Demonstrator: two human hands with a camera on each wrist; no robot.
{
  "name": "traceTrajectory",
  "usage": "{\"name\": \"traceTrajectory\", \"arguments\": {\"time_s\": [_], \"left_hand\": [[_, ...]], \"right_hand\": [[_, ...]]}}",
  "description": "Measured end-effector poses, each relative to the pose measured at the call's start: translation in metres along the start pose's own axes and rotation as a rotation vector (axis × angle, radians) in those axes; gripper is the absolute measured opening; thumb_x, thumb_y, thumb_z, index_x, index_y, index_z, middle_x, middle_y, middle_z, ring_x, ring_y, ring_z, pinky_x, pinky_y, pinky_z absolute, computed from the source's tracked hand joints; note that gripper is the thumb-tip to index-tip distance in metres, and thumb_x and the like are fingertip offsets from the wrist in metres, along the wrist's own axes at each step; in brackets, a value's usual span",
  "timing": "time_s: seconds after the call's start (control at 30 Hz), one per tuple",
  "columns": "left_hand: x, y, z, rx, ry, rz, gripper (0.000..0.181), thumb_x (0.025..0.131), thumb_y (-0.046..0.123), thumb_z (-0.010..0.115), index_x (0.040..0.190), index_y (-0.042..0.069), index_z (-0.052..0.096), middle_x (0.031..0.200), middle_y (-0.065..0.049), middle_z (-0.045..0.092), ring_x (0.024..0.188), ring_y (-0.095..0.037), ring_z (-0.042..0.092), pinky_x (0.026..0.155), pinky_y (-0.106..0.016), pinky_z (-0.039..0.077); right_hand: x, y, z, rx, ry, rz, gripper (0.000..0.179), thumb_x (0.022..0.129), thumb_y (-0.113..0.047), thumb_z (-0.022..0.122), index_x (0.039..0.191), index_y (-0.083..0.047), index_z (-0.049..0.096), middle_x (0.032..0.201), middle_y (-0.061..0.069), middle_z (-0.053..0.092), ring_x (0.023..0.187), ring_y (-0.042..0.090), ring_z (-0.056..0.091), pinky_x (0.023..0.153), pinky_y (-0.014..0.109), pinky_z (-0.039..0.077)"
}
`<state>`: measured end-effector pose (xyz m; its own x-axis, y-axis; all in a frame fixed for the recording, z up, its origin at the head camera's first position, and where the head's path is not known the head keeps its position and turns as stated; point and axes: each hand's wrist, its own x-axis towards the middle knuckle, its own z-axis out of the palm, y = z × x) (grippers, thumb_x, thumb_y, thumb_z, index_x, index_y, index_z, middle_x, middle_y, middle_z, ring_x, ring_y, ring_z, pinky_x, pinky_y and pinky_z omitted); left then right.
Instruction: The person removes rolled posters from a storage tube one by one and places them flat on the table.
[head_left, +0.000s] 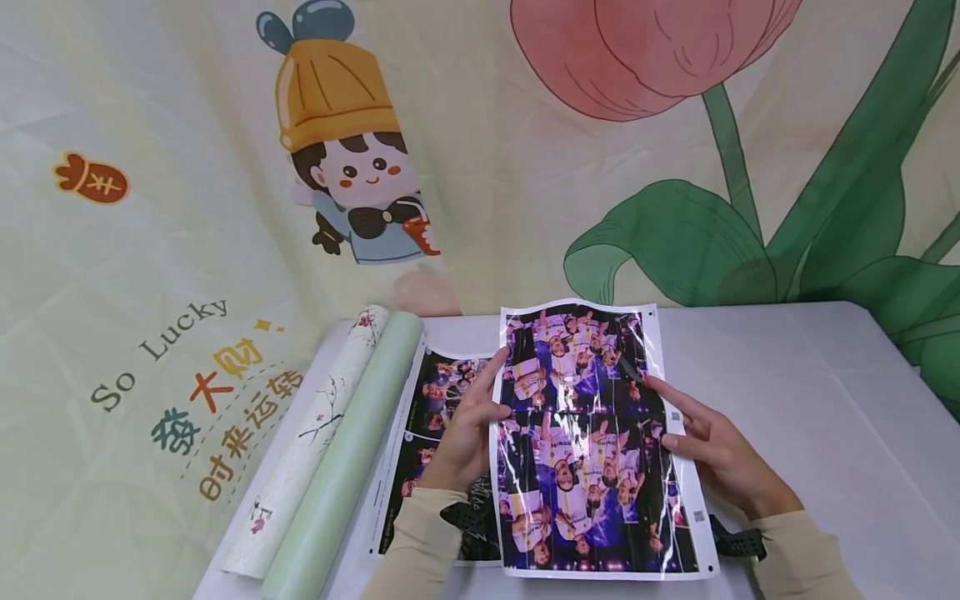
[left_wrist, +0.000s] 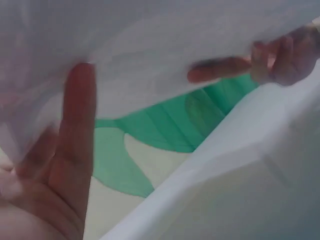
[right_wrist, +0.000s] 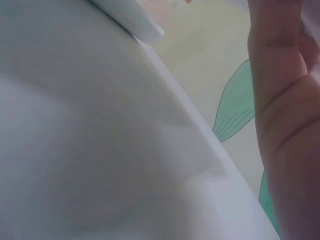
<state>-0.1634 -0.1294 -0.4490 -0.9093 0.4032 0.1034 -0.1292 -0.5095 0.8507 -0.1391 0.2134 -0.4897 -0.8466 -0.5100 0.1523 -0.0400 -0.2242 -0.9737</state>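
Note:
A glossy printed sheet (head_left: 581, 467) with a white border is held up above the table, its rows of group pictures upside down to me. My left hand (head_left: 468, 425) pinches the left edge, thumb on the printed face and other fingers behind. On the opposite edge, my right hand (head_left: 723, 458) grips the sheet between thumb and fingers. From the left wrist view, the sheet's pale back (left_wrist: 150, 55) shows with fingers of both hands against it. A second dark printed sheet (head_left: 438, 408) lies on the table, partly covered by the raised one and my left arm.
Left of the sheets lie a pale green roll (head_left: 348, 450) and a white roll with flowering branches (head_left: 307, 442), side by side. A white-covered table (head_left: 817, 392) extends to the right. Behind it hangs a printed cloth (head_left: 480, 167) with a tulip and a cartoon figure.

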Motion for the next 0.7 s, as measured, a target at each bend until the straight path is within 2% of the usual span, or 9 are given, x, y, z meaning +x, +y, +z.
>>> {"name": "traceTrajectory", "arguments": {"time_s": [0.07,0.13,0.27,0.4,0.53,0.6,0.7], "left_hand": [[0.001,0.0,0.001,0.008,0.015,0.014,0.085,0.084,-0.009,0.043,0.16,0.025,0.025,0.165,0.005,0.011,0.145,-0.029,0.026,0.107,-0.034,0.042],[0.003,0.001,0.0,-0.003,0.03,0.023,0.081,0.087,-0.008,0.041,0.16,0.023,0.025,0.164,0.001,0.017,0.145,-0.033,0.029,0.107,-0.037,0.042],[0.008,0.006,-0.006,0.029,0.109,0.013,0.06,0.099,0.0,0.042,0.157,0.013,0.034,0.159,-0.007,0.033,0.138,-0.03,0.042,0.105,-0.038,0.045],[0.01,0.013,-0.012,-0.044,0.168,-0.019,0.048,0.106,0.012,0.042,0.154,0.009,0.039,0.152,-0.011,0.043,0.128,-0.024,0.052,0.099,-0.035,0.048],[0.011,0.013,-0.013,-0.163,0.132,-0.028,0.049,0.106,0.01,0.041,0.154,0.009,0.037,0.149,-0.013,0.047,0.124,-0.022,0.055,0.099,-0.035,0.048],[0.011,0.01,-0.011,-0.179,0.096,-0.031,0.051,0.105,0.007,0.04,0.156,0.009,0.034,0.149,-0.013,0.046,0.125,-0.022,0.055,0.101,-0.035,0.047],[0.009,0.005,-0.007,-0.19,0.083,-0.042,0.055,0.103,0.004,0.038,0.157,0.011,0.032,0.152,-0.012,0.043,0.125,-0.022,0.054,0.102,-0.035,0.047]], "right_hand": [[0.001,0.001,0.001,-0.015,0.007,0.01,0.069,0.103,0.0,0.048,0.162,-0.017,0.016,0.16,0.013,0.033,0.123,0.026,0.061,0.091,0.05,0.052],[0.001,0.001,0.002,-0.029,0.012,0.022,0.07,0.103,-0.001,0.049,0.162,-0.016,0.016,0.159,0.018,0.033,0.12,0.029,0.062,0.089,0.051,0.052],[0.003,0.001,0.005,-0.065,0.026,0.033,0.071,0.102,0.0,0.052,0.162,-0.014,0.017,0.159,0.027,0.026,0.117,0.028,0.064,0.087,0.051,0.054],[0.003,0.002,0.006,-0.068,0.017,0.043,0.071,0.102,-0.001,0.053,0.162,-0.016,0.017,0.158,0.031,0.024,0.116,0.03,0.065,0.085,0.052,0.054],[-0.001,0.001,0.006,-0.079,0.013,0.044,0.071,0.102,-0.001,0.052,0.162,-0.017,0.017,0.156,0.025,0.033,0.113,0.034,0.066,0.084,0.053,0.054],[-0.003,0.001,0.006,-0.093,0.028,0.037,0.07,0.103,-0.002,0.052,0.162,-0.017,0.017,0.154,0.022,0.039,0.109,0.035,0.067,0.082,0.052,0.055],[-0.004,0.002,0.008,-0.104,0.048,0.025,0.07,0.103,-0.003,0.052,0.162,-0.018,0.017,0.155,0.021,0.039,0.108,0.034,0.068,0.082,0.052,0.055]]}}
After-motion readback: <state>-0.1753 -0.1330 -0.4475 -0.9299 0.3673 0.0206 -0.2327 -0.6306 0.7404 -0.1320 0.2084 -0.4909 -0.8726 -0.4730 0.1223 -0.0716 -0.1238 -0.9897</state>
